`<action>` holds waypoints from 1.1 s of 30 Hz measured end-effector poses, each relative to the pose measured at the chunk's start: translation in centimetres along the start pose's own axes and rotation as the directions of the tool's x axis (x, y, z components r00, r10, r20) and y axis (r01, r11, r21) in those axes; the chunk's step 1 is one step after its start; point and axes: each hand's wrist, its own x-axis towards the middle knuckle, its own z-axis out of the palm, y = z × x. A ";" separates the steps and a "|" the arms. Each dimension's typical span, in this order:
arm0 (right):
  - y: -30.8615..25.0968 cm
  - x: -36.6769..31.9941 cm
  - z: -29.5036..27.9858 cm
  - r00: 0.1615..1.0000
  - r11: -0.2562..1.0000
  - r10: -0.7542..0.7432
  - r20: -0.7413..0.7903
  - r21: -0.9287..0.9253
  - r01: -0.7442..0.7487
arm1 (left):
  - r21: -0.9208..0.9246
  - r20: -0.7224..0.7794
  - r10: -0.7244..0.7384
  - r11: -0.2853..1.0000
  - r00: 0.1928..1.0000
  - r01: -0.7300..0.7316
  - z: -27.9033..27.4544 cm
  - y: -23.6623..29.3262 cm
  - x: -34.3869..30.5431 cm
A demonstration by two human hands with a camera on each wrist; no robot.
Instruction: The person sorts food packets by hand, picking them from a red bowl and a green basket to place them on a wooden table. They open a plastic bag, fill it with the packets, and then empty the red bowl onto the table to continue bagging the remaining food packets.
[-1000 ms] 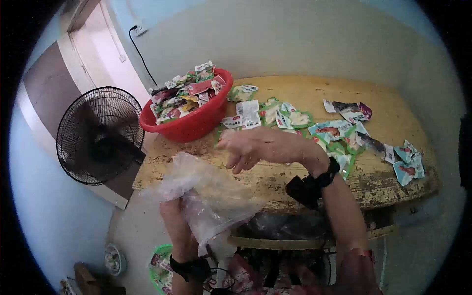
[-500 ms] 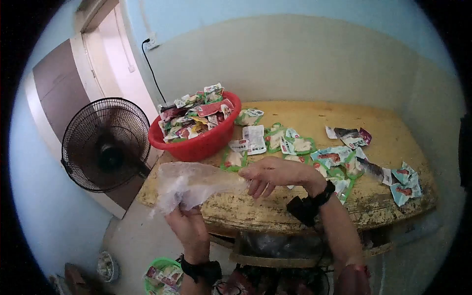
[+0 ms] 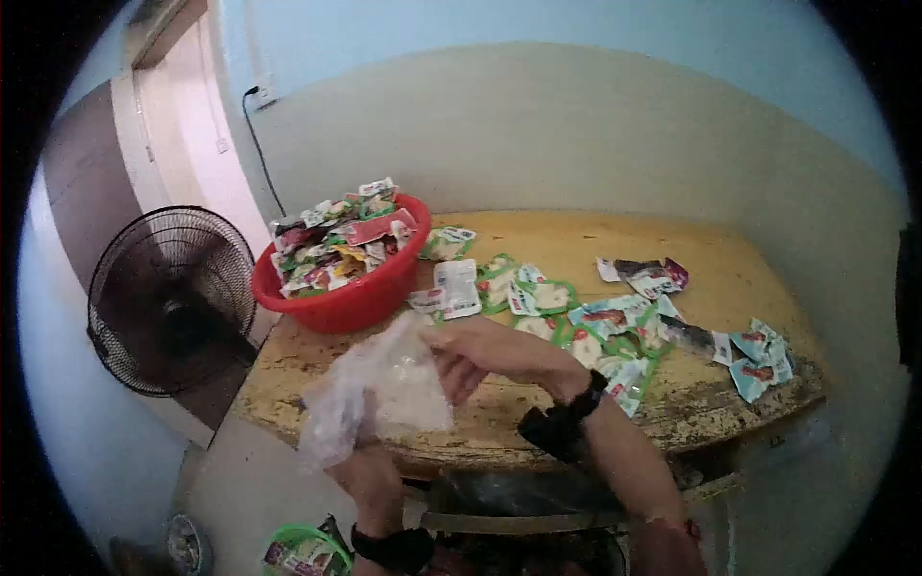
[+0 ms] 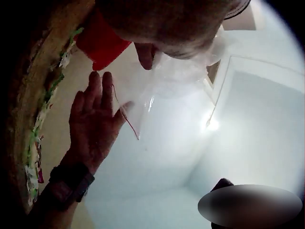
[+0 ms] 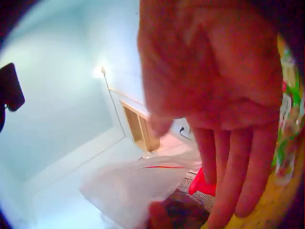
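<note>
A clear plastic bag [image 3: 389, 379] with a thin red line near its edge hangs above the table's near left side. My left hand [image 3: 370, 480] grips the bag from below, and the film partly covers its fingers in the head view. Beside the bag's right edge is my right hand [image 3: 485, 350]. Its fingers [image 5: 238, 176] reach out straight in the right wrist view, with the thumb held apart. From the left wrist, the right palm [image 4: 95, 129] faces the camera, and the thumb overlaps the bag's edge.
A red basin [image 3: 351, 307] heaped with food pouches stands at the table's back left. Several pouches [image 3: 552, 296] lie spread over the yellow wooden table [image 3: 711, 259]. A black fan [image 3: 173, 302] stands at left. Below, a green basket [image 3: 288, 542] holds more packets.
The bag was raised and stretched sideways towards the right hand, then lowered again. Now it hangs more upright, with the right hand closer against its side. The head view has shifted.
</note>
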 end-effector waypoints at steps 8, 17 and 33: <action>2.1 3.2 0.7 0.955 0.984 -0.177 -0.238 -0.010 0.180 | 0.097 0.123 -0.424 0.905 0.897 0.415 -10.0 -0.3 2.2; 1.8 2.8 4.2 0.842 0.848 -0.419 -0.341 -0.479 0.228 | 0.684 -0.136 0.102 0.730 0.985 0.019 -15.9 8.9 4.3; -2.3 -4.0 12.4 0.559 0.240 -0.829 0.011 -0.896 0.374 | 0.417 0.428 -0.398 0.884 0.812 0.213 -6.8 9.3 -1.5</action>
